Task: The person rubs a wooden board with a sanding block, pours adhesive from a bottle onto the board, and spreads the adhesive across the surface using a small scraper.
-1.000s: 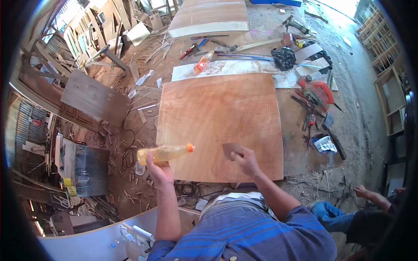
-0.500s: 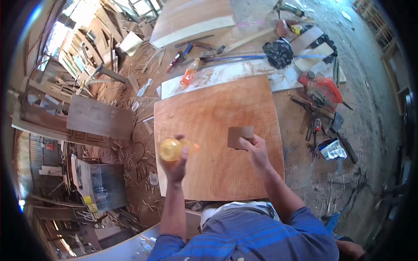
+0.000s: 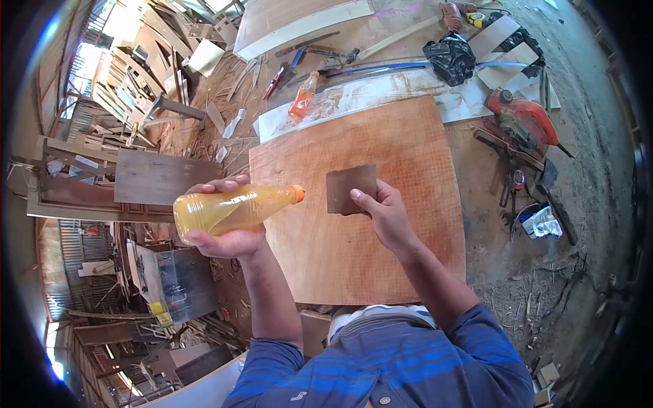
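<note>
My left hand is wrapped round a clear plastic bottle of yellow liquid. The bottle lies sideways in the grip, its orange cap pointing right. In my right hand is a flat, dark brown square piece, pinched between thumb and fingers; it looks like a spreader or a bit of sandpaper, I cannot tell which. Both hands are above a reddish-brown wood panel with a mesh-like grain. The panel's far left part is paler than its middle.
Beyond the panel stands a bottle of orange liquid on a white-smeared board. A red power tool, a hammer and a black plastic bag lie right and behind. Wood offcuts fill the left side.
My left hand has moved left and turned the bottle sideways, cap to the right. My right hand has lifted the brown piece slightly up and left. The view has shifted a little.
</note>
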`<state>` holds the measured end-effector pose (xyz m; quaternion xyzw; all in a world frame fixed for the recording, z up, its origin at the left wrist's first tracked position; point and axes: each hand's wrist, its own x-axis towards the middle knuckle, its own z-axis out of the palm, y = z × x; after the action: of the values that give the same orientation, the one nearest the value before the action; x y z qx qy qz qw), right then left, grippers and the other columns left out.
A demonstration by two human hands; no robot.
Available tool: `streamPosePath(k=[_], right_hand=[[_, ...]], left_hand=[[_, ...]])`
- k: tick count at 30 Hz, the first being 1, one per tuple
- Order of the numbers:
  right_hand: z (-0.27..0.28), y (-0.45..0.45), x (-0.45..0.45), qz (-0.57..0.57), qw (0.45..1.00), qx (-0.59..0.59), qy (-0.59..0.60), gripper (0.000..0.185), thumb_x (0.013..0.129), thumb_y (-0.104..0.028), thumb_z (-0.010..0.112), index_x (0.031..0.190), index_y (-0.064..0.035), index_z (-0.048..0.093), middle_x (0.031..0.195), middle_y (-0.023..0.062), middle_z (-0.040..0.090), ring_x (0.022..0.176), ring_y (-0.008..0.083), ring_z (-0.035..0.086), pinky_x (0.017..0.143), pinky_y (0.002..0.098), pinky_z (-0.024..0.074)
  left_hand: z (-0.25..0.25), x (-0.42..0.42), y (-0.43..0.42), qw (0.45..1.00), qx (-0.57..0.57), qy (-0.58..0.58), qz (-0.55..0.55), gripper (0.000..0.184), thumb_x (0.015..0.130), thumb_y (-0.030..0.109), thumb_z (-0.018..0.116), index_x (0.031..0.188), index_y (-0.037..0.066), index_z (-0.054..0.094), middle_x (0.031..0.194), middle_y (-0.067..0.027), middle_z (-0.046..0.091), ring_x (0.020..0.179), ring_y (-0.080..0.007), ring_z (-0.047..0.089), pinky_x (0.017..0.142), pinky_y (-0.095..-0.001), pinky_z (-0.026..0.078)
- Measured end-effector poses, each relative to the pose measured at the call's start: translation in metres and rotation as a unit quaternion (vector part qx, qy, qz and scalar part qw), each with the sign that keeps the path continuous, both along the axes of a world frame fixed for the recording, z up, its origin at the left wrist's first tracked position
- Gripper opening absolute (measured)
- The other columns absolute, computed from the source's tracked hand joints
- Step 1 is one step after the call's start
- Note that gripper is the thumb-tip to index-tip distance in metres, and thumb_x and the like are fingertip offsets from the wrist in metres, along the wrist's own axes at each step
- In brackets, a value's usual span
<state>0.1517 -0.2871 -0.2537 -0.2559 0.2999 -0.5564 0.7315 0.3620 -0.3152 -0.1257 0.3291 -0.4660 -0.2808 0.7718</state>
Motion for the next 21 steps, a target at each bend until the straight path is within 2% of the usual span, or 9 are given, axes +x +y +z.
streamPosePath(k=[3, 6, 9, 15, 18, 21], right_hand=[[0.002, -0.008, 0.015, 0.011, 1.0, -0.007, 0.007, 0.025, 0.103, -0.011, 0.062, 0.123, 0.0041, 0.065, 0.11, 0.0077, 0.072, 0.096, 0.0142, 0.07, 0.084, 0.0331, 0.0589], [0.011, -0.012, 0.026, 0.013, 1.0, -0.006, 0.0, 0.026, 0.103, -0.011, 0.061, 0.123, 0.004, 0.065, 0.111, 0.0075, 0.072, 0.097, 0.0142, 0.07, 0.085, 0.0331, 0.0589], [0.013, -0.016, 0.037, 0.015, 1.0, -0.011, -0.007, 0.026, 0.103, -0.011, 0.062, 0.124, 0.0041, 0.064, 0.111, 0.0075, 0.072, 0.098, 0.0142, 0.069, 0.088, 0.0333, 0.0586], [0.022, -0.021, 0.054, 0.037, 0.998, -0.004, -0.041, 0.026, 0.103, -0.01, 0.062, 0.124, 0.0047, 0.063, 0.113, 0.0085, 0.072, 0.102, 0.0146, 0.069, 0.091, 0.0337, 0.0579], [0.025, -0.022, 0.062, 0.032, 0.998, -0.01, -0.052, 0.026, 0.102, -0.01, 0.062, 0.124, 0.0051, 0.063, 0.113, 0.0089, 0.072, 0.1, 0.0149, 0.07, 0.09, 0.034, 0.0582], [0.017, -0.021, 0.071, 0.035, 0.999, -0.013, -0.028, 0.027, 0.102, -0.01, 0.062, 0.124, 0.0051, 0.063, 0.112, 0.0097, 0.072, 0.1, 0.0154, 0.07, 0.09, 0.0342, 0.0585]], left_hand=[[-0.001, 0.017, -0.001, 0.999, -0.008, -0.012, -0.029, 0.082, 0.088, 0.083, 0.046, 0.109, 0.005, 0.06, 0.085, -0.0114, 0.064, 0.08, -0.0283, 0.065, 0.087, -0.05, 0.053], [0.001, 0.025, -0.004, 0.999, -0.013, 0.027, -0.039, 0.08, 0.089, 0.082, 0.046, 0.106, 0.005, 0.061, 0.082, -0.0108, 0.063, 0.077, -0.0281, 0.065, 0.082, -0.048, 0.055], [0.005, 0.031, -0.011, 0.993, 0.024, 0.113, 0.018, 0.078, 0.088, 0.082, 0.047, 0.098, 0.007, 0.061, 0.076, -0.0079, 0.063, 0.067, -0.0253, 0.065, 0.067, -0.0429, 0.055], [-0.006, 0.062, -0.021, 0.973, 0.073, 0.215, -0.033, 0.075, 0.087, 0.083, 0.049, 0.092, 0.009, 0.066, 0.069, -0.0045, 0.063, 0.06, -0.0228, 0.064, 0.067, -0.042, 0.054], [-0.008, 0.067, -0.026, 0.964, 0.082, 0.252, -0.024, 0.077, 0.083, 0.082, 0.056, 0.088, 0.006, 0.062, 0.069, -0.0058, 0.061, 0.06, -0.0225, 0.061, 0.062, -0.0364, 0.049], [-0.013, 0.072, -0.027, 0.965, 0.088, 0.247, -0.022, 0.075, 0.083, 0.081, 0.056, 0.086, 0.007, 0.062, 0.068, -0.0054, 0.061, 0.06, -0.0218, 0.06, 0.06, -0.0346, 0.047]])
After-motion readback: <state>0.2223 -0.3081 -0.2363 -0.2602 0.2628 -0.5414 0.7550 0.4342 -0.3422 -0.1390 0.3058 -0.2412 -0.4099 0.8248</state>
